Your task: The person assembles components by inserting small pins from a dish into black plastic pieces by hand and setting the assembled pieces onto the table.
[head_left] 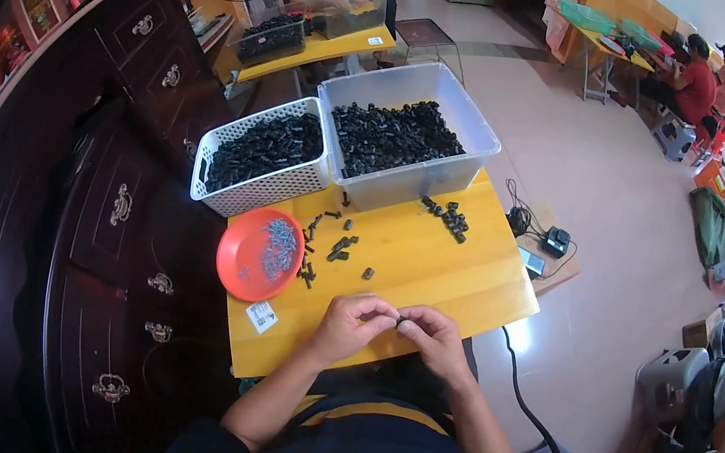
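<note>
Two hands (346, 325) pinch one black part (401, 323), one red plate (236, 255) nearby.

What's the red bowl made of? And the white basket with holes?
The red bowl looks like smooth, plain plastic: even colour, thin rim. The white basket seems to be moulded plastic, fairly smooth, judging by its neat rows of holes.

It's a bright yellow surface (458, 278) beneath the left hand (346, 325) and right hand (437, 341)! Black pieces (342, 246) ahead; past the left hand, a coral-red dish (243, 251) of silver-grey bits (279, 247), a white hole-patterned basket (269, 191), a translucent whitish bin (415, 188); nearer, a navy shirt (368, 443) striped mustard.
</note>
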A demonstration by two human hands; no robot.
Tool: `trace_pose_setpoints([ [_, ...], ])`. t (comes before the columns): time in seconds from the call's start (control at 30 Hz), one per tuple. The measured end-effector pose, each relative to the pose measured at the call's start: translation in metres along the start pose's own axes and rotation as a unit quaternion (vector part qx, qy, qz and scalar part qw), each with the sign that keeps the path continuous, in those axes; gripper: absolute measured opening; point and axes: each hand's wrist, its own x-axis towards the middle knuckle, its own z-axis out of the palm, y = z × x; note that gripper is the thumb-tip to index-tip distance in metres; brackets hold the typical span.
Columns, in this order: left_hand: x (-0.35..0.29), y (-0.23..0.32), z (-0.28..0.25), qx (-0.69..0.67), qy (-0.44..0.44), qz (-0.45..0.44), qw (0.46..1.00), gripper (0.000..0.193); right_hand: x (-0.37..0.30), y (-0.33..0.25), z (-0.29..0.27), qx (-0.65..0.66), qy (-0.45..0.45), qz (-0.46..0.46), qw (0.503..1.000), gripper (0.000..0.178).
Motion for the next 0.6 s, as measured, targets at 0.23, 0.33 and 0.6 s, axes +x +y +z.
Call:
trace_pose_setpoints([
  [0.23, -0.008, -0.004, -0.007, -0.088, -0.064, -0.064, 0.992, 0.015, -0.001, -0.013, -0.006, 0.025, -0.098, 0.050, 0.994, 0.021],
  [0.33, 0.003, 0.002, -0.029, -0.047, -0.156, -0.080, 0.983, 0.017, 0.005, 0.003, -0.008, 0.050, -0.154, 0.040, 0.986, 0.021],
  [0.6, 0.056, -0.032, -0.066, 0.237, 0.029, -0.011, 0.971, 0.025, 0.034, 0.019, -0.002, 0.155, -0.157, 0.034, 0.975, 0.022],
])
